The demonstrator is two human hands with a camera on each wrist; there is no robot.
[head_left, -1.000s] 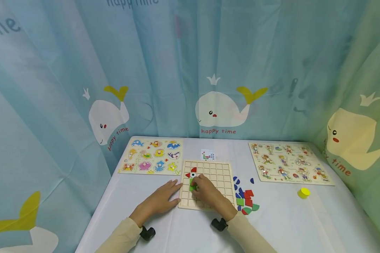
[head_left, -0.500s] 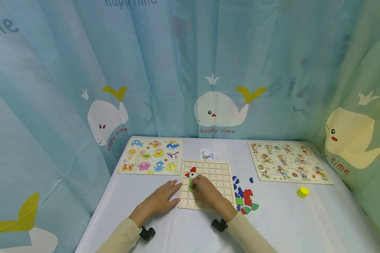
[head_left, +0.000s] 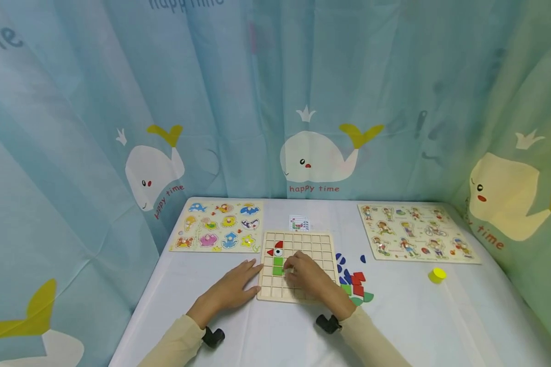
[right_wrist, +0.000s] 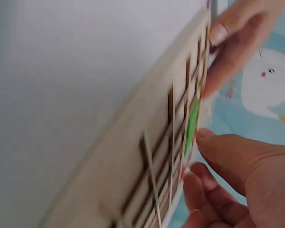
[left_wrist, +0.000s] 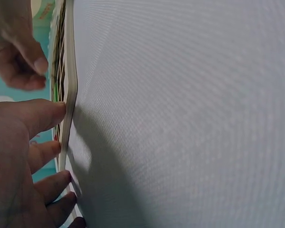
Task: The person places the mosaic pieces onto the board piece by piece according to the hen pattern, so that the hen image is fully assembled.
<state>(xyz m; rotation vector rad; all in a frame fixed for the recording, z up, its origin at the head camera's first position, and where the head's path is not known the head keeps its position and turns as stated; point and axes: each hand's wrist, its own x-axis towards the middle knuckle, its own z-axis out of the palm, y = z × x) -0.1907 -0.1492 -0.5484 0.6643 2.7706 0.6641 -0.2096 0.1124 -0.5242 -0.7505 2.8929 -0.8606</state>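
Note:
A wooden grid board [head_left: 303,244] lies on the table. In its left columns are a red quarter-round piece [head_left: 279,244], a red triangle [head_left: 270,252], a white eye tile [head_left: 278,252] and two green squares [head_left: 278,266], one below the other. My left hand [head_left: 233,284] rests beside the board, its spread fingertips touching the left edge; the left wrist view shows the thumb [left_wrist: 45,115] against that edge. Just right of the green squares, my right hand [head_left: 308,275] hovers over the board. In the right wrist view its thumb [right_wrist: 228,147] and fingers are apart, nothing between them.
Blue, red and green loose pieces [head_left: 358,289] lie right of the board, partly behind the right forearm. A picture card [head_left: 299,223] sits behind it. A sea-animal puzzle [head_left: 218,234] is at left, a figure puzzle [head_left: 418,242] at right, near a yellow cylinder [head_left: 437,276].
My right hand has drawn back to the right, off the lower green square, and both green squares now show fully. The left hand stays at the board's edge.

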